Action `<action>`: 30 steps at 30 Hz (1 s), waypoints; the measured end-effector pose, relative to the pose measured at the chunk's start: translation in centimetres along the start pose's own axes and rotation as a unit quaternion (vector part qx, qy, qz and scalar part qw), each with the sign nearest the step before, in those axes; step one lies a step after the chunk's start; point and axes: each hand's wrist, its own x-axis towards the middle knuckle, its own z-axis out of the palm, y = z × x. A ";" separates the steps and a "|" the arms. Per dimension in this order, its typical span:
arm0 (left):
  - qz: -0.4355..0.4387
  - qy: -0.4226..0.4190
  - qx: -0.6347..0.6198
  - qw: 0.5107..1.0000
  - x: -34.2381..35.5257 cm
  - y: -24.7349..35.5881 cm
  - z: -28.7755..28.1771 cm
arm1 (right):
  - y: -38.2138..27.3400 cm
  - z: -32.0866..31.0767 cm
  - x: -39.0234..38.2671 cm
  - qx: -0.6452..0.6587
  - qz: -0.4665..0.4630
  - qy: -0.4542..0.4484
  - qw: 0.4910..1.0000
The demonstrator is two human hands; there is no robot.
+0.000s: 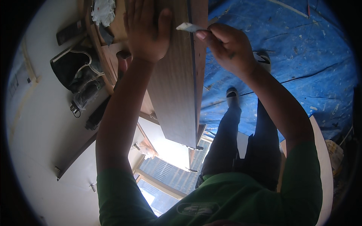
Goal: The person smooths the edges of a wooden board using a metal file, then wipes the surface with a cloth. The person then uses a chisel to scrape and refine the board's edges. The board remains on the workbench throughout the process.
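one left hand (pixel 146 39), palm down, fingers extended, over the left edge of the wood-grain board; grip wide, nothing held; whether the whole palm presses on the board cannot be told. one right hand (pixel 232 49), grip narrow, thumb and fingers pinching a small flat tool (pixel 189 27) with a pale tip; the tool lies across the board's right edge, its tip over the board's face; contact cannot be told. one wood-grain board (pixel 173 90), long, a metal fitting (pixel 198 148) at its lower right corner. one blue tarp (pixel 301 49), wrinkled, spotted with pale flecks, beyond the board's right edge; shoe (pixel 232 93) standing on it. to the board's left, on a white surface (pixel 45 143): one dark bag (pixel 71 66) with light trim; one bottle (pixel 75 109) with looped cap, just below the bag.
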 end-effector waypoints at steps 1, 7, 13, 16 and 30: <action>0.002 0.000 -0.001 1.000 -0.2 -0.1 0.2 | -0.8 0.3 -1.7 -0.013 -0.037 -0.022 0.999; 0.025 0.023 -0.005 0.999 -0.1 -0.6 1.0 | -5.5 1.9 -15.5 -0.003 -0.062 -0.334 0.940; 0.024 0.031 -0.064 0.997 -0.3 -1.1 1.9 | -5.6 0.0 -10.2 -0.056 -0.024 -0.304 0.951; 0.033 0.036 -0.069 0.996 -0.3 -1.4 2.1 | -4.8 -1.6 -4.4 -0.129 -0.028 -0.228 0.965; -0.015 -0.011 -0.052 0.998 -0.3 -1.5 1.8 | -0.5 2.6 -10.8 0.062 -0.151 -0.190 0.968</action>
